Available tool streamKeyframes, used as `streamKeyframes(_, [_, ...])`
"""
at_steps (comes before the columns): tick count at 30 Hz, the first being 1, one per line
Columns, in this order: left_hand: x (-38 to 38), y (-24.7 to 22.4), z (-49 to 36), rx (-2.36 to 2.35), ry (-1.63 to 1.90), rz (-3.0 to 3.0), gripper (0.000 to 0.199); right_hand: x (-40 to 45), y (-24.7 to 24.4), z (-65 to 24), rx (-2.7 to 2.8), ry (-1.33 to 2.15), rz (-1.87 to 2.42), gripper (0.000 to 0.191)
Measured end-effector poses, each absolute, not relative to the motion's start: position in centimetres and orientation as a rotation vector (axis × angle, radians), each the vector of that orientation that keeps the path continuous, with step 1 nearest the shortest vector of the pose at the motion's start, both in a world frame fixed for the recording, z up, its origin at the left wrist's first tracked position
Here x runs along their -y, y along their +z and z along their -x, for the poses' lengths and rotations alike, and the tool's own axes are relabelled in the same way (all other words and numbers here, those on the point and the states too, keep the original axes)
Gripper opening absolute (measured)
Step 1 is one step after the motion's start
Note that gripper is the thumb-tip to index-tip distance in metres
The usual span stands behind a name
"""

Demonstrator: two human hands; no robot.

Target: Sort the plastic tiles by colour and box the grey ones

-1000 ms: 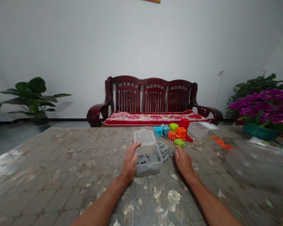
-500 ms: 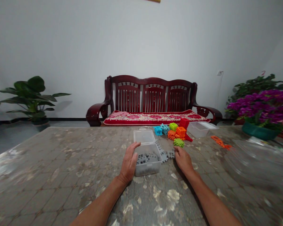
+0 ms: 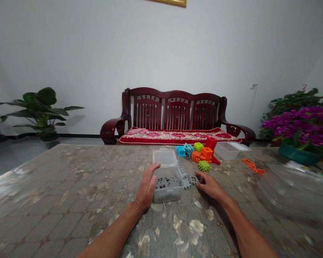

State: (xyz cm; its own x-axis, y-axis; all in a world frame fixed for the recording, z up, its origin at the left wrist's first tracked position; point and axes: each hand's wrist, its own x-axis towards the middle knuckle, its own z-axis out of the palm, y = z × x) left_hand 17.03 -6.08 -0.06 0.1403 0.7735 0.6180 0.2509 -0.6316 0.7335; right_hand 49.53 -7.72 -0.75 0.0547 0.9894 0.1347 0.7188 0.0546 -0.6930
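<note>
A wide table with a mottled brown, tile-patterned top was seen filling the lower part of the view. Beyond its far edge, a dark red wooden bench with a red patterned cushion was set against the white wall, well behind the clear box described below. To the far left of the box a green potted plant was standing on the floor, and to its far right a pot of purple flowers was placed at the table's edge.

A clear plastic box, its hinged lid thrown open toward the bench, was placed near the middle of the table. Grey interlocking pieces were seen inside it, and more loose grey pieces were lying on the table just to the right of the box. Behind and to the right of the box, a cluster of coloured spiky blocks in blue, green, orange and red was gathered, with a second clear container farther right and an orange strip beyond that.

The left hand was laid flat against the box's left wall, fingers extended and touching its rim. The right hand was rested on the table just right of the box, its fingertips curled at the loose grey pieces; whether one was pinched could not be told.
</note>
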Motion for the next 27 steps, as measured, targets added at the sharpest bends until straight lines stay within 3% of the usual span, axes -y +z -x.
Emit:
streamKeyframes(10, [6.3,-0.1,-17.0,-0.934,1.507,-1.919,0.047,7.8,-0.8,-48.7,1.948,0.412,1.655,0.059])
streamKeyframes(16, [6.8,-0.3,-16.8,-0.885,1.446,-1.859,0.051,8.3,-0.4,-48.4,1.77,0.347,1.776,0.06])
streamKeyframes(22, [7.1,-0.8,-16.8,-0.85,1.413,-1.724,0.055,8.8,4.2,-45.9,1.57,0.448,1.662,0.058])
streamKeyframes(27, [7.3,-0.6,-17.1,-0.826,1.444,-1.614,0.057,9.0,9.1,-39.9,1.931,0.56,1.344,0.047])
